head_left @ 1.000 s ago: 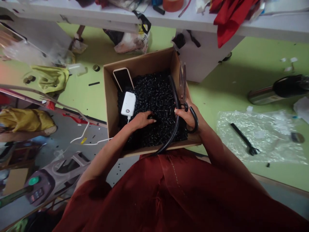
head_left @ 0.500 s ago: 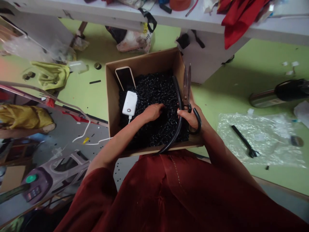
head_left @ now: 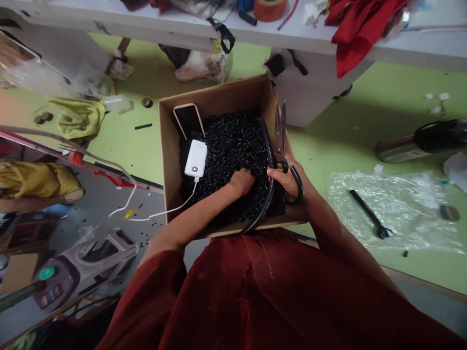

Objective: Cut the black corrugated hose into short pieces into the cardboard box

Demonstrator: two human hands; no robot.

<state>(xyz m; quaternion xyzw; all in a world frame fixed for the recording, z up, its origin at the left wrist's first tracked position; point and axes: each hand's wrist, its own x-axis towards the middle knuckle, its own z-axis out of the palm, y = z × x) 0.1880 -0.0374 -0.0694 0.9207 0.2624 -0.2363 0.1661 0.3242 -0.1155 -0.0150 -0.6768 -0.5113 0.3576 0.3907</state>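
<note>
A cardboard box (head_left: 169, 160) holds a heap of small black pieces (head_left: 229, 141). My left hand (head_left: 242, 182) rests on the heap near its middle, its fingertips hidden among the pieces. At the box's right side my right hand (head_left: 286, 181) grips scissors (head_left: 280, 131), blades pointing up and away, together with a black corrugated tube (head_left: 269, 146) that curves down to the near rim. A white power bank (head_left: 196, 158) with a white cable lies on the heap's left part. Behind it a phone (head_left: 189, 120) leans in the far left corner.
A white shelf (head_left: 310, 36) with red cloth (head_left: 355, 34) runs across the back. To the right are a flask (head_left: 401, 146) and clear plastic (head_left: 412, 194). Yellow-green cloth (head_left: 78, 116) lies left; a purple-grey stool-like object (head_left: 65, 277) stands lower left.
My left hand has moved right and toward me over the black pieces, uncovering more of the white cable. My right hand still holds the scissors and tube.
</note>
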